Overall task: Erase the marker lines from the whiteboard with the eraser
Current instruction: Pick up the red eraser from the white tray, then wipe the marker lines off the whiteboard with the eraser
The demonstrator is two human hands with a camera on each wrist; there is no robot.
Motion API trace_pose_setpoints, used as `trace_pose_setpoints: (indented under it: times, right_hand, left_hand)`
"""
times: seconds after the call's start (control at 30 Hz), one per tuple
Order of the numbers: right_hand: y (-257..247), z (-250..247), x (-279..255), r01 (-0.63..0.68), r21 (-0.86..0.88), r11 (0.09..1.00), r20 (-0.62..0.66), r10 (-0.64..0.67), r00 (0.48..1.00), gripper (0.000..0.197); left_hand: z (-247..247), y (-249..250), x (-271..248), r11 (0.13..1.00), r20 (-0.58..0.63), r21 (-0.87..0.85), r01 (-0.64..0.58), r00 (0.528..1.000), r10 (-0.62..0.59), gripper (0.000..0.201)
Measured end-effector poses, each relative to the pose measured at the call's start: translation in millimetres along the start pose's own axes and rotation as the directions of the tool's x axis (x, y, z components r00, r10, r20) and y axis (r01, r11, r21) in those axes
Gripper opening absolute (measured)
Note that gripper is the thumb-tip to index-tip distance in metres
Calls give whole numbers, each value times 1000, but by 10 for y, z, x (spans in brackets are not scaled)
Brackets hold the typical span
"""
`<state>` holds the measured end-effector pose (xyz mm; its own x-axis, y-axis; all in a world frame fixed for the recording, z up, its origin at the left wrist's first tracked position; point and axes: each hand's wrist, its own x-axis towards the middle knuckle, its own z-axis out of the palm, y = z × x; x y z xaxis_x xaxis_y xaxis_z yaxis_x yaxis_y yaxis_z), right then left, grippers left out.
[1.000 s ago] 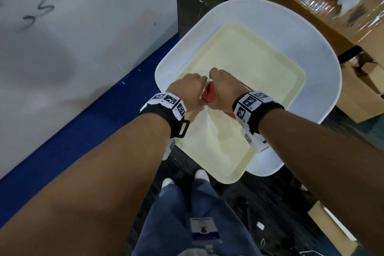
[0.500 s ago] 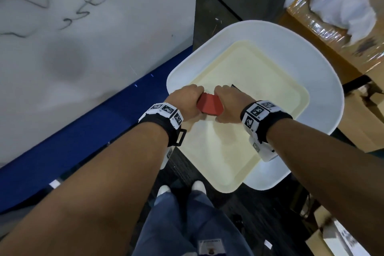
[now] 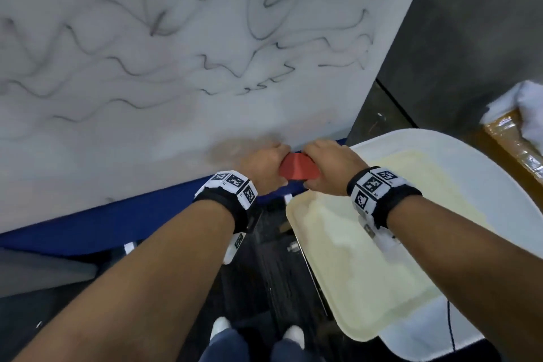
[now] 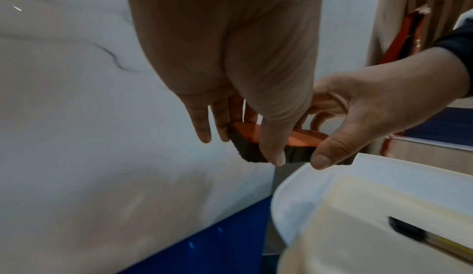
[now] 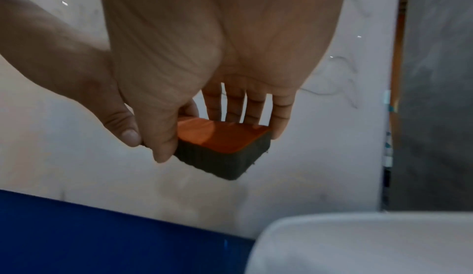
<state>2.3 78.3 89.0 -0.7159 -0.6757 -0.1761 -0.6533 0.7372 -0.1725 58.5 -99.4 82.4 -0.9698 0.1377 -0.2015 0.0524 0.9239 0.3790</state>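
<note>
The eraser [image 3: 298, 170] has a red back and a dark felt pad [image 5: 222, 162]. Both hands hold it in the air, in front of the whiteboard's [image 3: 147, 114] lower right corner. My left hand [image 3: 266, 166] pinches its left end, thumb [image 4: 272, 146] on the near side and fingers [image 4: 202, 126] behind. My right hand [image 3: 326, 169] pinches the right end, thumb [image 5: 161, 146] in front and fingers [image 5: 256, 106] behind. Wavy black marker lines [image 3: 264, 35] cover the board's upper part. The felt pad faces down, apart from the board.
A cream tray [image 3: 367, 273] lies on a white rounded table [image 3: 484, 179] just right of the hands. A marker pen [image 4: 422, 238] lies on the tray. A blue band [image 3: 117, 214] runs under the board. A cardboard box with white cloth [image 3: 523, 109] stands far right.
Both hands lifted the eraser off the tray and carried it left and forward to the whiteboard's lower edge. The head view rose, showing many more marker lines.
</note>
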Motion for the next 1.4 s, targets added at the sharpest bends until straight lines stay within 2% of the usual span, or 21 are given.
trace_pose_setpoints:
  times: [0.17,0.43,0.8,1.03,1.23,1.33,1.4]
  right_hand:
    - [-608,-285,346,152,-39,988,-43,-153,987,56]
    - [-1608,-589,749,279,-127,952,-73,-290,954,52]
    - [-2942,-1326,1158,357,-250,900,-209,-410,888,49]
    - [-3744,-1867,1211,400,-370,838,-332,-522,786,55]
    - [-4301,-2319,1204,393,-481,784,-432,-602,671,54]
    - [-4502,-2520,1196,390,-529,754,-472,-643,604,55]
    - [-4616,-2630,1202,394,-550,736,-511,-670,538,57]
  left_hand:
    - [-431,-490,-427,993,-110,24,114,988,-111,53]
    - [-955,-1180,-1109,981,-229,4,196,955,-190,58]
    - [-2083,-1910,-2003,970,-406,76,230,896,-181,57]
    - [-2746,-2182,-2627,958,-552,161,236,827,-111,60]
    - [-3298,-2338,-3086,932,-653,251,261,757,-36,60]
    - [-3538,-2369,-3237,912,-677,300,279,736,-2,67]
    - [-3676,-2358,-3333,900,-700,320,295,714,15,68]
